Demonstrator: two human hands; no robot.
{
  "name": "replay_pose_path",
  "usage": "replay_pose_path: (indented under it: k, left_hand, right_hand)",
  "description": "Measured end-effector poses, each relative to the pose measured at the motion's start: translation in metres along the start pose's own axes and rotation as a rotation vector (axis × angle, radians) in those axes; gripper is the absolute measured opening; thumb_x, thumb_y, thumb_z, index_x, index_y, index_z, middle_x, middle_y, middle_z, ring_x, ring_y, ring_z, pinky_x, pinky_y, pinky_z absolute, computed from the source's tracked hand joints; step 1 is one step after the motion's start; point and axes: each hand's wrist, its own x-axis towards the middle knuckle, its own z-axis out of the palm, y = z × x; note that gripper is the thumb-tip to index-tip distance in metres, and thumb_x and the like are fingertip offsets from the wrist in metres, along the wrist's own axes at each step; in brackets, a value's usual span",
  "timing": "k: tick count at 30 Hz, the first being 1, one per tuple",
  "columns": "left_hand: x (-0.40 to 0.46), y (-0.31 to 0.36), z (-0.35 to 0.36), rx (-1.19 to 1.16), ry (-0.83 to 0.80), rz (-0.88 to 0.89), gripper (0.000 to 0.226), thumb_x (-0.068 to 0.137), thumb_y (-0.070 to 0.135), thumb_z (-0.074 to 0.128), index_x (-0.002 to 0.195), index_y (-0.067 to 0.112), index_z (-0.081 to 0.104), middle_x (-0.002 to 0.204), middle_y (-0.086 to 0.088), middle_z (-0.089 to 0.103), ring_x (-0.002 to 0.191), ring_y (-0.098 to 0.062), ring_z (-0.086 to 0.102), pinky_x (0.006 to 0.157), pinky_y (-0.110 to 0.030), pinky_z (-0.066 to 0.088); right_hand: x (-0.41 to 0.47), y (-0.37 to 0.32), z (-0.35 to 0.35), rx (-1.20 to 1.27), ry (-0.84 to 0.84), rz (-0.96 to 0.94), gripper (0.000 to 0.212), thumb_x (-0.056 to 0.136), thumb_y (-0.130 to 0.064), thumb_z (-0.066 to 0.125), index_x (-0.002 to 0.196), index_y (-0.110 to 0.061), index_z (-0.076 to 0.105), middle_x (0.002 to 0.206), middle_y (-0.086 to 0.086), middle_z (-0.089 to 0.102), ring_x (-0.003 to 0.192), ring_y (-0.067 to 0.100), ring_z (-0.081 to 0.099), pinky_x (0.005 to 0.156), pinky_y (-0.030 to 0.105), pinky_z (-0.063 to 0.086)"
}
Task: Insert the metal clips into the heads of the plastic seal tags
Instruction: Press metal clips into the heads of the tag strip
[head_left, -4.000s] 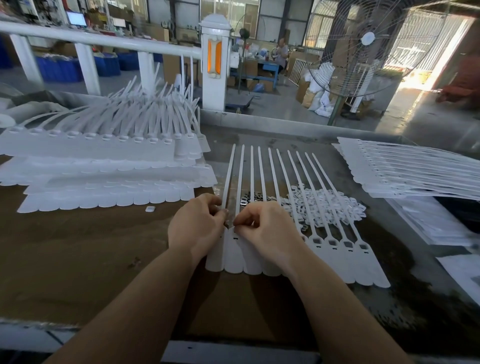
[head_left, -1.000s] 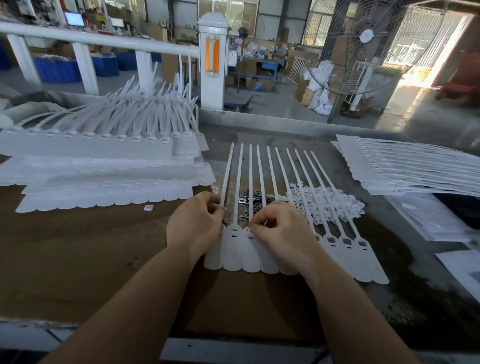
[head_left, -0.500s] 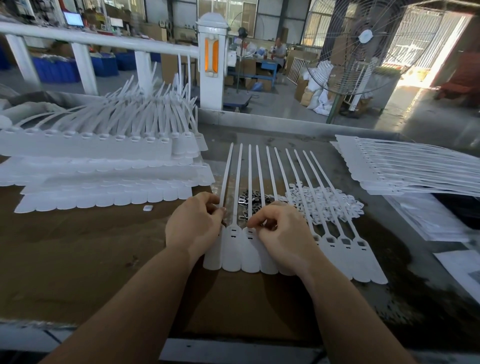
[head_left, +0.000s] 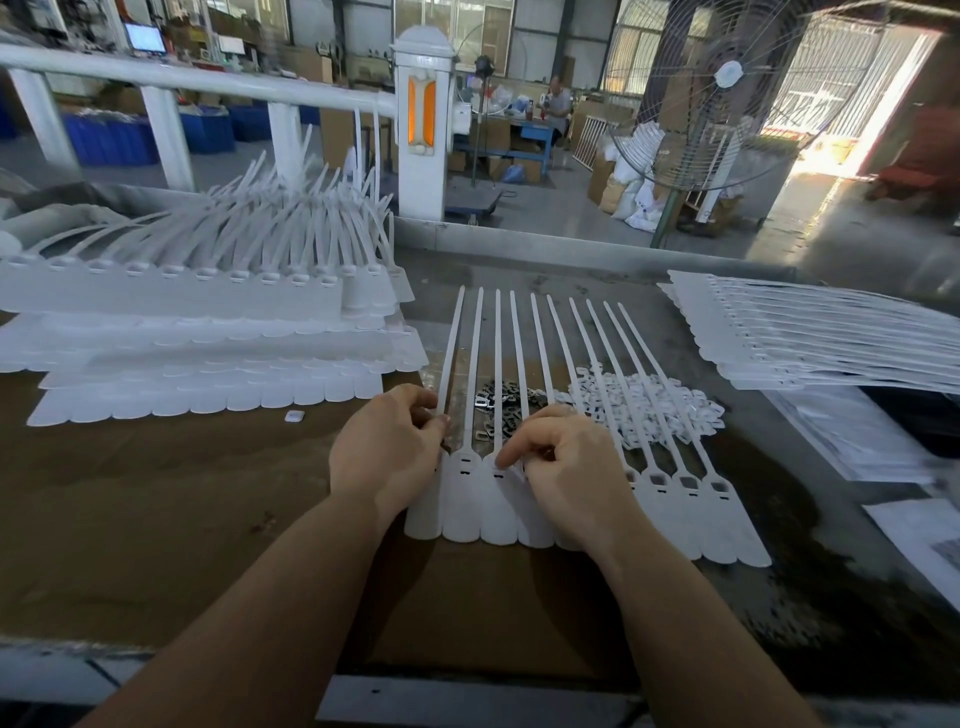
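Working on a row of white seal tags lying flat on the brown table, right under both hands. Left hand curled, fingertips pinched together at the head of the first tag on the left; cannot tell if a clip is inside the pinch. Right hand curled too, pointer finger pressing down on the head of the third tag; cannot tell if a clip is under it. Just past the fingers, under the long thin tails: a small heap of dark metal clips. Beside that heap, past the right hand: a pile of little white plastic bits. Far off to the left: big stacks of white tags. Far off to the right: another flat stack. Near the left hand: one tiny white piece, alone on the table.
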Motion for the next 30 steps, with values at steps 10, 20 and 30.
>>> replay_pose_path:
  k: [10,20,30]
  left_hand:
    - [-0.001,0.001,0.0,-0.008,-0.002,0.0,0.028,0.091,0.031,0.059,0.118,0.025,0.059,0.1,0.01,0.065,0.088,-0.008,0.058,0.073,-0.025,0.048]
    - [0.0,0.0,0.001,0.009,0.008,0.011,0.029,0.09,0.031,0.059,0.119,0.025,0.059,0.105,0.008,0.066,0.086,-0.005,0.055,0.065,-0.02,0.041]
    - [0.0,-0.001,0.002,0.023,0.018,0.025,0.029,0.09,0.03,0.059,0.119,0.024,0.059,0.104,0.008,0.066,0.083,-0.004,0.054,0.063,-0.019,0.039]
  right_hand:
    - [-0.002,-0.002,0.0,-0.037,0.021,-0.04,0.037,0.083,0.01,0.049,0.079,-0.014,0.076,0.087,-0.009,0.055,0.083,0.008,0.052,0.068,0.011,0.036]
    - [-0.01,-0.01,-0.002,-0.373,-0.004,-0.277,0.025,0.08,0.001,0.052,0.082,-0.007,0.075,0.088,0.004,0.066,0.09,0.02,0.054,0.077,0.027,0.042]
    - [-0.011,-0.016,-0.004,-0.483,-0.007,-0.357,0.029,0.076,-0.004,0.045,0.072,-0.005,0.074,0.078,0.006,0.066,0.079,0.022,0.056,0.065,0.03,0.044]
